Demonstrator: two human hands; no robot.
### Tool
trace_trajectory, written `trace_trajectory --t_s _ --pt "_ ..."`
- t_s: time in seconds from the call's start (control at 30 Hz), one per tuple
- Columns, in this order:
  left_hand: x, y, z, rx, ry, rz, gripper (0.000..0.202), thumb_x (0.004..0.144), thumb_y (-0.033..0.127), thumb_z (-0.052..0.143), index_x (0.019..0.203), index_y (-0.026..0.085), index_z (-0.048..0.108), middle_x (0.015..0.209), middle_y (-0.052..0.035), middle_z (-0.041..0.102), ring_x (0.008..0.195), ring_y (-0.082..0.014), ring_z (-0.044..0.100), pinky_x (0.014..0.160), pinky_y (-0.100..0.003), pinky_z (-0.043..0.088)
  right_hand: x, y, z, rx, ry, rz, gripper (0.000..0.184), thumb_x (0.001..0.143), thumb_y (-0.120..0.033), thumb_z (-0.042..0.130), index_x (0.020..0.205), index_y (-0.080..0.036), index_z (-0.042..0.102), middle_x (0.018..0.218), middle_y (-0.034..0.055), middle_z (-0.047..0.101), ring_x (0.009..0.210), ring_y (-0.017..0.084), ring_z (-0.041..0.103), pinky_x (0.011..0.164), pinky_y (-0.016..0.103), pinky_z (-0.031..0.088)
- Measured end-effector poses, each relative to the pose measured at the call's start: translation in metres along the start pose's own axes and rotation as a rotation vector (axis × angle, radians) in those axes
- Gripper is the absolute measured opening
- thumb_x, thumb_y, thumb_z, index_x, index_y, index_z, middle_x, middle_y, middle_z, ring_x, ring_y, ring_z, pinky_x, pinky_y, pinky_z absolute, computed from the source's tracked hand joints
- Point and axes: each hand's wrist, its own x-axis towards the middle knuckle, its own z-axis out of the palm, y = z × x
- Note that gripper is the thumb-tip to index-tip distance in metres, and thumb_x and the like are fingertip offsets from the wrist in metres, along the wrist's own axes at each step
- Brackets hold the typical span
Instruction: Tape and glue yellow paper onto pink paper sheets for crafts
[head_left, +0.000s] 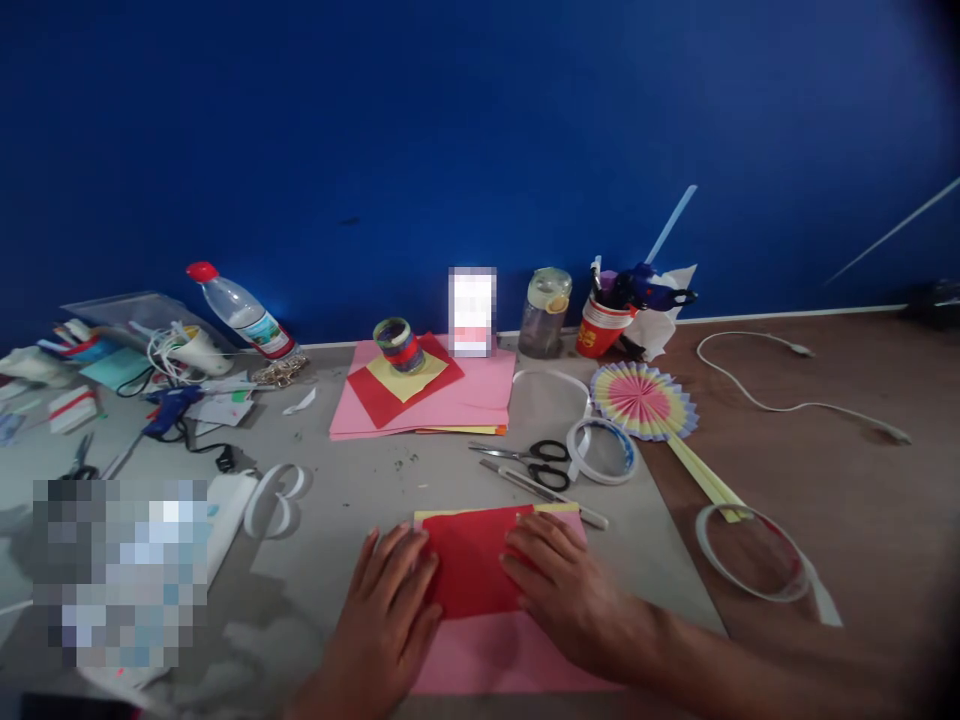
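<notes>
A red sheet of paper (472,565) lies over a pink sheet (510,655) at the front of the table, with a yellow strip of paper (559,508) showing along the far edge. My left hand (394,600) rests flat on the left side of the red sheet, fingers stretched forward. On its right side lies my right hand (566,585), fingers extended across the paper. Just beyond the sheets are a utility knife (544,492) and black-handled scissors (529,460), near a roll of tape (602,450).
Behind stand a pink paper stack (360,395), a tape-wrapped jar (401,348), a lit phone (472,312), a glass jar (544,315) and a red cup (600,328). A pleated paper fan (643,400) lies right. A bottle (244,315) and glue gun (172,410) are left.
</notes>
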Motion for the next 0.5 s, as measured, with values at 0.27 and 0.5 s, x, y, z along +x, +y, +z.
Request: trace_trajectory --t_s 0.27,0.5 --pt "0.035 -0.014 0.014 -0.072 -0.063 -0.448 0.019 0.084 0.027 0.06 0.102 0.021 0.061 0.1 -0.0069 0.063 0.094 -0.0263 0.059 0.085 -0.045 0.045 -0.001 -0.007 0.01 -0.032 -0.008 -0.044 0.018 0.088 -0.014 0.043 0.091 -0.019 0.061 0.091 0.0079 0.061 0.084 0.023 0.053 0.083 0.041 0.05" --pt "0.043 -0.01 0.013 -0.303 -0.04 -0.461 0.014 0.087 0.023 0.049 0.075 0.022 0.057 0.085 -0.0031 0.062 0.082 -0.0208 0.059 0.079 -0.037 0.044 -0.005 0.0 0.01 -0.043 0.067 -0.118 0.015 0.089 -0.015 0.048 0.096 -0.015 0.061 0.093 0.0079 0.062 0.084 0.02 0.052 0.079 0.036 0.046"
